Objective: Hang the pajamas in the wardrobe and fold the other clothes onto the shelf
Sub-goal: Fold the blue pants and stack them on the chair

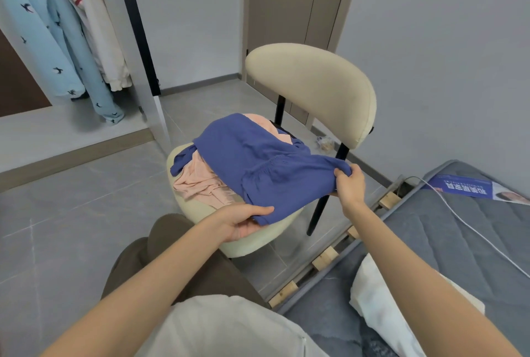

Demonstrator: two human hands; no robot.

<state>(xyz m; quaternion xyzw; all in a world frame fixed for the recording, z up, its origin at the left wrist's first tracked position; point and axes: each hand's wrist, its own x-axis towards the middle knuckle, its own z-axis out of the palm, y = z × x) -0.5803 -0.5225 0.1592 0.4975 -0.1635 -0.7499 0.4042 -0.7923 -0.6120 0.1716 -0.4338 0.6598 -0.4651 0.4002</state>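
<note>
While both hands hold it over the cream chair (312, 84), the blue garment (258, 161) hangs spread above the seat. Right hand (350, 181) grips its waistband edge, fingers curled into the cloth. Left hand (243, 220) pinches the near hem, thumb on top. Pink garment (200, 181) lies crumpled on the seat, partly under the blue one. Light blue pajamas (43, 35) hang in the wardrobe (137, 27), far left, beside a white top (94, 27), possibly a jacket. Grey mattress (459, 242) at right.
</note>
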